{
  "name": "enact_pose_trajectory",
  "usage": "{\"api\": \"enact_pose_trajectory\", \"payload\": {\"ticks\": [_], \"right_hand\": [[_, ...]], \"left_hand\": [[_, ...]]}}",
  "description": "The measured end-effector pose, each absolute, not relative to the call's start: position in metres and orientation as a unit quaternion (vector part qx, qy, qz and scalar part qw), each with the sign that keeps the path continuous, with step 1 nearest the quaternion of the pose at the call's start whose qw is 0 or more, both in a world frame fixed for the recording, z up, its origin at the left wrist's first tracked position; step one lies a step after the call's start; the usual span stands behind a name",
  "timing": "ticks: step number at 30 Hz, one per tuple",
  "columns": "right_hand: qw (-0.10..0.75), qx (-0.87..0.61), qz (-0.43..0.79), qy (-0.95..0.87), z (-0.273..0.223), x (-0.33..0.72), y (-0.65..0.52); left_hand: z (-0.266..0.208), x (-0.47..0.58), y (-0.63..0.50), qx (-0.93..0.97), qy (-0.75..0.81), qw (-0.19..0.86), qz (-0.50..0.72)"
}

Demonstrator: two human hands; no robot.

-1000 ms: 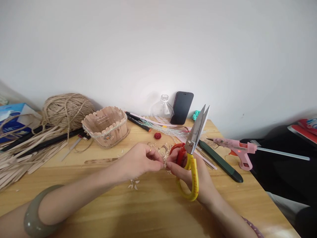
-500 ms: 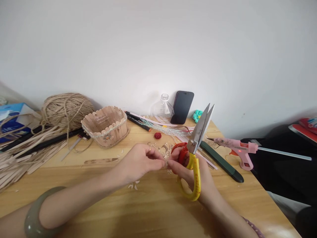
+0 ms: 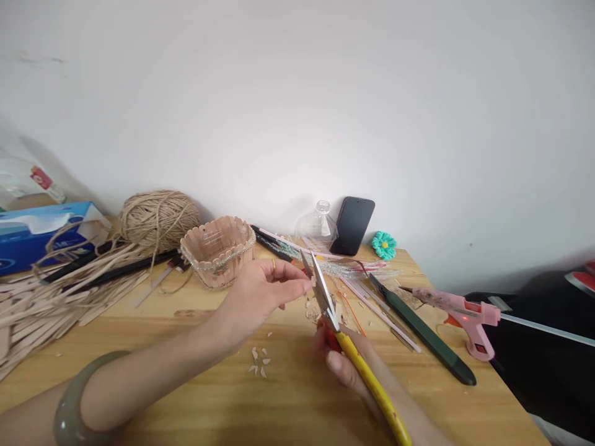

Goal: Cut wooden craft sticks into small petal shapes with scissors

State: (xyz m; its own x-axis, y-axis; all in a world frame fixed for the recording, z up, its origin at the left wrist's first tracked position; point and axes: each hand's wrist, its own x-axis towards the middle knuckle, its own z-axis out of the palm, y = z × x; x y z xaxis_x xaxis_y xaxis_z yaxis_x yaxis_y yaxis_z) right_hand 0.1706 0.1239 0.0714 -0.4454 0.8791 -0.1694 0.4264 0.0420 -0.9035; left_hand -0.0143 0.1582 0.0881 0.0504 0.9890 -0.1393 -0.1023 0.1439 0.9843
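Note:
In the head view my right hand [image 3: 346, 365] is closed round a pair of scissors [image 3: 369, 378] with one yellow and one red handle. Their blades point up and away, slightly parted. My left hand [image 3: 272, 282] pinches a small pale piece, perhaps a wood chip, between thumb and forefinger; the fingers mostly hide it. Its fingertips are right beside the blades. Below on the table lie several small pale wood petals [image 3: 260, 359]. Wood shavings [image 3: 312, 310] are scattered behind the scissors.
A stick basket [image 3: 218, 254], a twine ball [image 3: 160, 218] and a tissue box [image 3: 46, 238] stand at the back left, behind loose wooden sticks [image 3: 28, 310]. Toward the right are a phone [image 3: 353, 226], a teal flower [image 3: 383, 245], a green-handled tool [image 3: 423, 331] and a pink glue gun [image 3: 476, 319].
The scissors have swung from upright in my right hand to a cutting grip, blades now at my left fingertips. My hands have drawn apart, and the view has shifted left and up.

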Motion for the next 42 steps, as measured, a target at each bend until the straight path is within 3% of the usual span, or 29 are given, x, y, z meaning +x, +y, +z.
{"api": "enact_pose_trajectory", "payload": {"ticks": [12, 42], "right_hand": [[0.189, -0.492, 0.455, -0.717, 0.070, 0.172, 0.123], [0.221, -0.496, 0.424, -0.725, 0.061, 0.176, 0.123]], "left_hand": [[0.088, -0.015, 0.158, 0.439, 0.495, 0.581, 0.474], [0.086, -0.010, 0.155, 0.417, 0.494, 0.591, 0.483]]}}
